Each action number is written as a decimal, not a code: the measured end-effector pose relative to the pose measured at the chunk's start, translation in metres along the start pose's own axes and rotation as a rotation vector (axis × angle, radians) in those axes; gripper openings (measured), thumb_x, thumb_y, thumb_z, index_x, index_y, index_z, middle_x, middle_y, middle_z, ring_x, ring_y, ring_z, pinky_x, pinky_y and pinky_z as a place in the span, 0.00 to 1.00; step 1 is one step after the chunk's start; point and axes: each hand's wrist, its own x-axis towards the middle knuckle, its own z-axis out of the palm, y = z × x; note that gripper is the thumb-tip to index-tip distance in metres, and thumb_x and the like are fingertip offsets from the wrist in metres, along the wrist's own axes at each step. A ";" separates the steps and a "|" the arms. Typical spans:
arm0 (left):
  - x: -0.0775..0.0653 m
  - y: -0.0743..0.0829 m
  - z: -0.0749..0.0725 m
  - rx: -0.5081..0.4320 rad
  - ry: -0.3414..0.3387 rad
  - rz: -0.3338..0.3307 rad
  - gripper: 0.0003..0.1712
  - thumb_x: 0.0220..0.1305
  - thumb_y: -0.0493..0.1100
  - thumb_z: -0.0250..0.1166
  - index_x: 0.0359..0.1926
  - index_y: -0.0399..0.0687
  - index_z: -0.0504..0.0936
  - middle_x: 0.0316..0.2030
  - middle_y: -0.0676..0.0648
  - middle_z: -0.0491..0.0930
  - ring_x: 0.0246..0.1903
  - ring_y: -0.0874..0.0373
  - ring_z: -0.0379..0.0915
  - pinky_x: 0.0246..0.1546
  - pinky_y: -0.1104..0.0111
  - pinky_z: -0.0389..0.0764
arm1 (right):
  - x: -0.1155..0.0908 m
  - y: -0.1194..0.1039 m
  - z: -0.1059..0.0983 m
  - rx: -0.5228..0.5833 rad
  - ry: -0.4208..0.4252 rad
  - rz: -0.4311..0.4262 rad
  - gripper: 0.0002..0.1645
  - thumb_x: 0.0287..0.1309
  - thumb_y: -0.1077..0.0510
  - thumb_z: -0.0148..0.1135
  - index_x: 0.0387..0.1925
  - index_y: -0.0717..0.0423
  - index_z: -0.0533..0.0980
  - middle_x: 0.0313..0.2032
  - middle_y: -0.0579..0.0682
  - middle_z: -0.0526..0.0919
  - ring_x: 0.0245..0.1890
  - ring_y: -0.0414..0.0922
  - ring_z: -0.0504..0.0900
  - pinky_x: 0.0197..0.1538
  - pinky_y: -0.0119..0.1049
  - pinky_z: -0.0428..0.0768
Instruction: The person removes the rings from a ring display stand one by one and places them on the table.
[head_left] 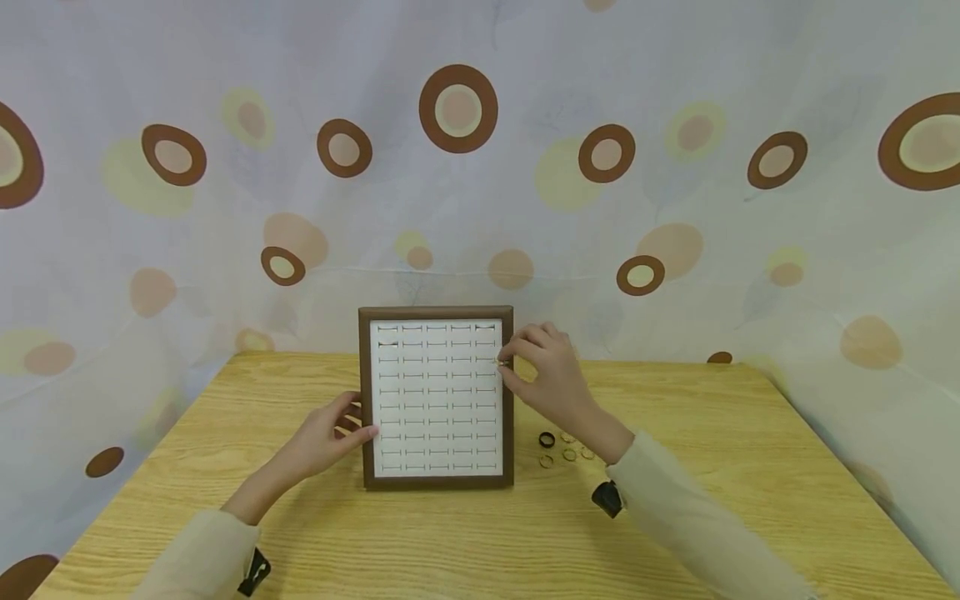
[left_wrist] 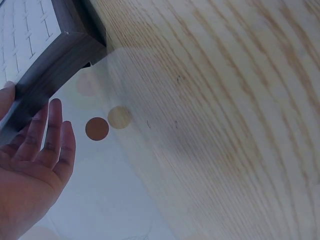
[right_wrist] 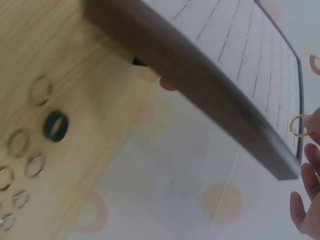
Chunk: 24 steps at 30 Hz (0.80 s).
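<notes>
A ring display board with a brown frame point(head_left: 438, 482) and a white slotted panel point(head_left: 438, 414) stands upright on the table. My left hand point(head_left: 318, 442) holds its left side, thumb on the front and fingers behind the edge. Between thumb and fingertips my right hand point(head_left: 555, 379) pinches a gold ring point(right_wrist: 291, 127), close to the panel's right edge around the third row. Whether the ring touches a slot I cannot tell. Darker marks show in a top-right slot point(head_left: 484, 327) and a second-row left slot point(head_left: 387, 344); they look like seated rings.
Right of the board, below my right forearm, lie a black ring point(right_wrist: 48, 128) and several gold or silvery rings point(right_wrist: 30, 173) on the wooden table point(head_left: 450, 542). A patterned cloth point(head_left: 480, 208) hangs behind the table and along its sides.
</notes>
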 end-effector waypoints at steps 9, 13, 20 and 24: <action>0.000 0.001 -0.001 -0.004 0.000 -0.005 0.27 0.59 0.47 0.62 0.53 0.34 0.67 0.42 0.37 0.78 0.37 0.50 0.78 0.34 0.65 0.81 | -0.037 0.026 -0.020 -0.025 -0.045 0.008 0.10 0.38 0.66 0.72 0.25 0.53 0.78 0.30 0.48 0.77 0.32 0.45 0.69 0.35 0.39 0.64; 0.000 0.001 -0.002 -0.017 -0.004 -0.008 0.28 0.59 0.47 0.62 0.54 0.34 0.67 0.43 0.36 0.78 0.38 0.50 0.78 0.35 0.65 0.81 | -0.057 0.037 -0.022 -0.062 -0.120 0.012 0.11 0.37 0.65 0.73 0.24 0.52 0.78 0.30 0.47 0.77 0.30 0.43 0.67 0.36 0.39 0.65; 0.000 0.000 0.000 -0.023 -0.012 -0.021 0.29 0.60 0.49 0.62 0.55 0.35 0.67 0.44 0.37 0.77 0.39 0.50 0.78 0.36 0.65 0.81 | -0.091 0.043 -0.023 -0.131 -0.340 0.093 0.10 0.40 0.60 0.73 0.24 0.47 0.78 0.31 0.43 0.76 0.31 0.41 0.68 0.33 0.36 0.63; 0.000 0.000 0.000 -0.021 -0.012 -0.024 0.28 0.60 0.49 0.62 0.55 0.35 0.67 0.44 0.37 0.77 0.38 0.50 0.78 0.36 0.64 0.81 | -0.105 0.043 -0.023 -0.143 -0.442 0.141 0.09 0.41 0.60 0.72 0.24 0.46 0.78 0.31 0.41 0.76 0.31 0.40 0.67 0.33 0.35 0.61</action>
